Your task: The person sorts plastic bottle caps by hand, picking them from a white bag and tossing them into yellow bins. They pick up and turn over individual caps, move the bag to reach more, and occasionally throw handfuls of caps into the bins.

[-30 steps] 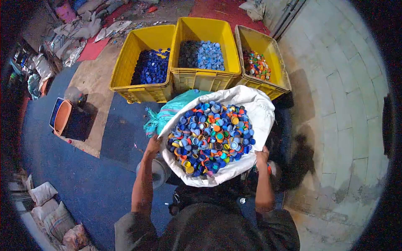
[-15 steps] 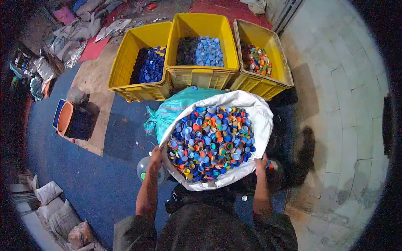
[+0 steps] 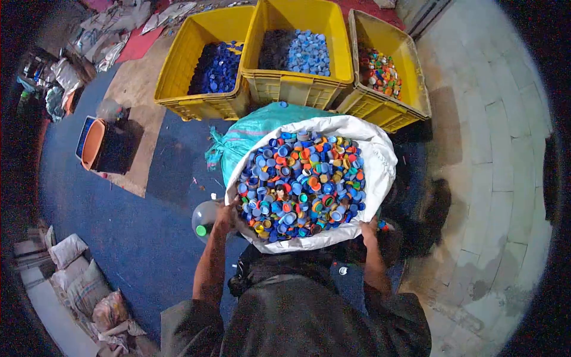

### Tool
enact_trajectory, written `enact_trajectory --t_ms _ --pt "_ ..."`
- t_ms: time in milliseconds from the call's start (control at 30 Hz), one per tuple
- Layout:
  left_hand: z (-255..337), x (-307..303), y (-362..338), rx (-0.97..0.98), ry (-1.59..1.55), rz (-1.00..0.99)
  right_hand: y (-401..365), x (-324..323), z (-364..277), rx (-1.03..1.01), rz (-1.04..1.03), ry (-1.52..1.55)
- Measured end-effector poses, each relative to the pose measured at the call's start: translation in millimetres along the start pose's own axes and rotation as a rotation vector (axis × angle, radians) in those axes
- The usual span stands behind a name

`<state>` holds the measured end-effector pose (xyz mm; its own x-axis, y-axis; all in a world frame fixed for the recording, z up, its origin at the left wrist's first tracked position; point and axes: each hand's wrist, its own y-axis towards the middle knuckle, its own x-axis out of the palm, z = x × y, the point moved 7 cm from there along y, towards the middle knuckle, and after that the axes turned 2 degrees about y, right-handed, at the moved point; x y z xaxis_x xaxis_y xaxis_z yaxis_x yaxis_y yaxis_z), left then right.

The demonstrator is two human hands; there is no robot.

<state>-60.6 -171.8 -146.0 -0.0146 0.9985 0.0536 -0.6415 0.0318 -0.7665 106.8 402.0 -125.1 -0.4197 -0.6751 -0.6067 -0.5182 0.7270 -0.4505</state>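
Fingers (image 3: 228,209) apparently around the white sack rim (image 3: 379,159)

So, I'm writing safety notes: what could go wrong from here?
Caps lie close to the near rim of the white sack, so tilting might spill some. If the left hand slips, that side could sag. The clear container beside that hand might trip someone.

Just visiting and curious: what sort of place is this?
Probably a recycling or sorting space: the white sack holds plastic caps of many colours, while the left yellow bin holds dark blue ones.
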Motion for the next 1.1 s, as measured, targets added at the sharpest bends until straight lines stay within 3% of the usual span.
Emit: enact_trajectory --t_ms 33,167,233,300,333,367,433,533,633,667,767,900,967,1100 --pt "28.4 22.9 -45.8 -0.213 0.039 0.086 12.1 4.1 14.6 0.001 -0.099 0.050" --pt "-26.8 4.8 -16.0 0.000 -0.077 0.057 20.8 10.2 25.6 -0.053 -0.107 0.102" --pt "-23.6 14.5 -17.5 0.124 -0.192 0.001 19.6 12.7 24.9 0.034 -0.075 0.075" --pt "-3.0 25.5 -43.3 0.231 -0.168 -0.002 60.3 17.7 66.0 -0.050 -0.058 -0.037" --pt "-5.6 24.3 -45.9 0.189 -0.178 0.016 61.0 18.2 55.2 -0.092 -0.048 -0.093" --pt "-7.4 22.9 -48.5 0.148 -0.187 0.032 55.6 6.2 51.0 -0.084 0.088 -0.134" --pt "-17.2 18.9 -47.9 0.102 -0.189 0.056 -17.9 -24.5 -52.5 -0.050 0.360 -0.205" --pt "-9.7 33.0 -66.8 -0.026 -0.333 0.072 -11.2 -26.0 -60.9 -0.246 0.532 -0.268" --pt "-44.4 28.1 -41.8 -0.068 -0.488 -0.011 -41.2 -18.9 -105.8 -0.290 0.419 -0.374" --pt "-26.8 37.5 -55.8 -0.052 -0.524 0.030 -45.3 -8.7 -111.3 -0.349 0.413 -0.391" --pt "-47.6 25.8 -41.5 -0.069 -0.502 0.068 -53.9 18.1 -128.5 -0.522 0.361 -0.425" --pt "-33.2 19.5 -58.1 -0.006 -0.494 0.098 -103.5 43.3 -196.5 -0.628 0.357 -0.503" --pt "-61.8 9.1 -35.9 -0.002 -0.478 0.087 -95.8 59.7 -197.8 -0.698 0.248 -0.371" --pt "-39.8 17.7 -70.9 -0.033 -0.425 0.188 -107.0 82.4 -232.9 -0.821 0.165 -0.434"
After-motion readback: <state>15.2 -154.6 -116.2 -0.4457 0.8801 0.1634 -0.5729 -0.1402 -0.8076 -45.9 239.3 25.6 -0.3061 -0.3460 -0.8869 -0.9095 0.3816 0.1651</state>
